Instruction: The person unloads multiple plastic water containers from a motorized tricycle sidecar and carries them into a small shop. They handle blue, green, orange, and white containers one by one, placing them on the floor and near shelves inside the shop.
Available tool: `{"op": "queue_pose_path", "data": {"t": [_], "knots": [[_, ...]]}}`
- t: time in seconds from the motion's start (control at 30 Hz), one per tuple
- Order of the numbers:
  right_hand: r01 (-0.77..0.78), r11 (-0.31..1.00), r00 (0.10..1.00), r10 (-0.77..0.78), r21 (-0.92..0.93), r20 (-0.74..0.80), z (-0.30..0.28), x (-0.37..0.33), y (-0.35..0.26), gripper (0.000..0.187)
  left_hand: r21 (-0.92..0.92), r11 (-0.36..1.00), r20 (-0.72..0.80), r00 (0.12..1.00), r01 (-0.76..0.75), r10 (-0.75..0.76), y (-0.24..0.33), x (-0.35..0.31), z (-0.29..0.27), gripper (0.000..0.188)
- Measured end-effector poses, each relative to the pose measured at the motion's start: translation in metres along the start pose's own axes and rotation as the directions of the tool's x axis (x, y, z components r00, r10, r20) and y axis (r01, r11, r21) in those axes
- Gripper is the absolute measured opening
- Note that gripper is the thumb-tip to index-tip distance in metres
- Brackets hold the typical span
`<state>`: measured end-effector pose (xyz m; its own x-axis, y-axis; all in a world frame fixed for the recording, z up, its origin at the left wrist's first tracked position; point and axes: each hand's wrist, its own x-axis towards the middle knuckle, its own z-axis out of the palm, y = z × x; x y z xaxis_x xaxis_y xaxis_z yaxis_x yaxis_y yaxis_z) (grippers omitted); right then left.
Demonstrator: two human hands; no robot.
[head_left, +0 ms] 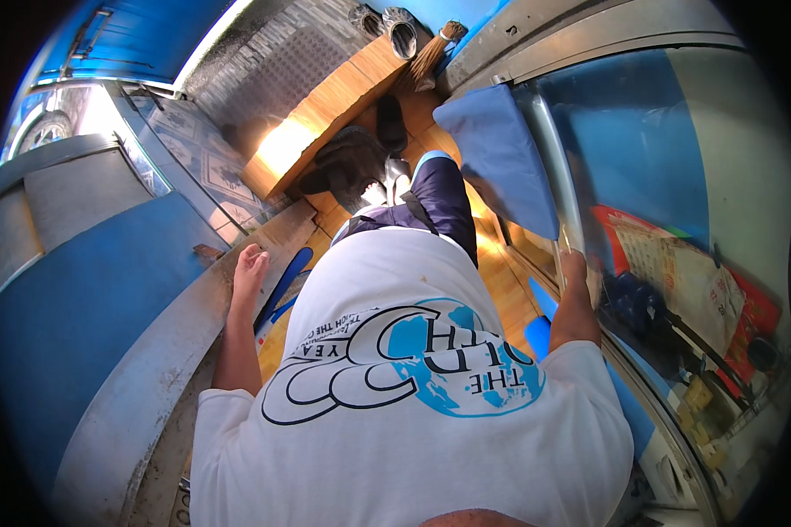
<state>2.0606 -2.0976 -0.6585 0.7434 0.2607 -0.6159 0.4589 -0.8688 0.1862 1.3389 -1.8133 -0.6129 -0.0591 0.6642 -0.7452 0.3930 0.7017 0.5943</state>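
My left hand (250, 267) hangs in the air beside the pale ledge (277, 239) on the left. Its fingers are loosely bent and a little apart, with nothing seen in them. On the other side, my right hand (572, 263) is closed at the metal frame (561, 176) of a glass door (628, 132); part of its grip is hidden. A dark blue cloth or padded sheet (499, 158) hangs just beyond that hand, along the frame. Below my white shirt (369, 281), my feet (387, 186) stand by a dark mat or pile of footwear (347, 162).
A wooden step (334, 105) crosses ahead, with shoes (402, 33) and a straw broom (438, 54) at its far end. Left stands a blue panel (105, 325); a blue plastic frame (286, 283) is near my left side. Red packaging (751, 303) shows through the glass.
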Motion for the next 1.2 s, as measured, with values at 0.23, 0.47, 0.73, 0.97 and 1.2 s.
{"op": "queue_pose_path", "data": {"t": [0.23,0.47,0.73,0.97,1.2], "knots": [[0.034,0.998,0.999,-0.033,0.052,-0.017,0.004,0.004,0.004,0.043,0.027,0.999,-0.001,1.000,-0.022,0.022,-0.002,0.002,0.001,0.057],[0.039,0.994,0.999,-0.038,0.107,-0.007,0.010,0.009,0.012,0.046,-0.068,0.998,-0.009,1.000,-0.001,0.000,-0.005,0.001,-0.004,0.060],[0.136,0.986,0.988,-0.128,0.094,-0.091,0.021,0.002,0.013,0.046,0.035,0.999,0.046,0.998,0.032,-0.033,-0.014,0.009,-0.008,0.063],[0.126,0.983,0.990,-0.117,0.130,-0.074,0.016,-0.009,0.006,0.045,0.051,0.996,0.064,0.995,0.075,-0.078,-0.010,0.007,-0.008,0.061],[0.084,0.980,0.996,-0.084,0.178,-0.009,0.025,0.007,0.014,0.047,0.038,0.998,0.022,0.998,0.056,-0.057,-0.004,0.003,-0.003,0.062]]}}
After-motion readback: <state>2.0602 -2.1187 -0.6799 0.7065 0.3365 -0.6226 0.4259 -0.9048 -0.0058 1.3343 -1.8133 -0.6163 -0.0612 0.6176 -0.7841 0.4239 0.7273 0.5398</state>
